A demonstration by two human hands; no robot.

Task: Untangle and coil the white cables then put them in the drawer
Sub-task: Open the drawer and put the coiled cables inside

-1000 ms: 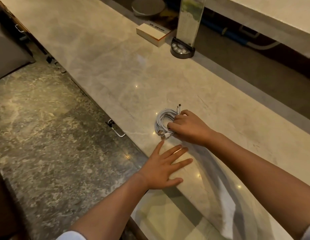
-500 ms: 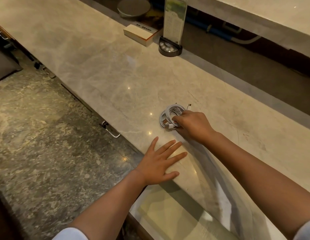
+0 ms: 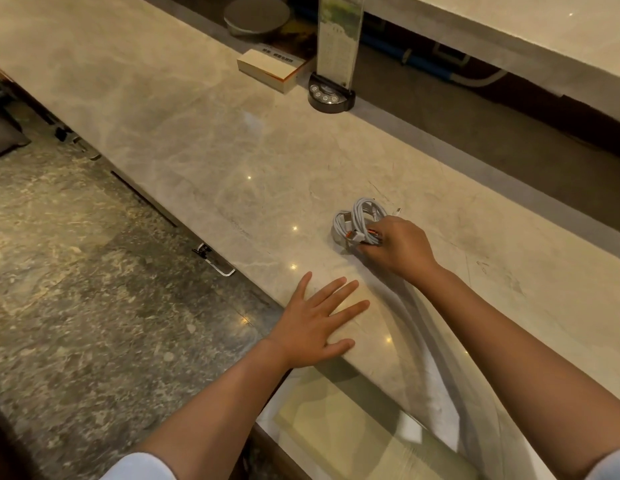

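Note:
A bundle of coiled white cables sits on the beige marble counter, tilted up off the surface on its right side. My right hand grips the bundle at its right edge, fingers curled round the loops near an orange-tipped plug. My left hand lies flat with spread fingers on the counter's front edge, a short way in front of the cables. Below that edge an open drawer shows a pale bottom.
At the counter's back stand a tall clear sign holder on a black base and a white-and-orange box. Metal drawer handles stick out under the counter's front edge to the left. Grey stone floor lies on the left.
My right hand has closed round the coiled cables and tipped the bundle up off the counter. My left hand stays flat at the edge. The view has shifted slightly.

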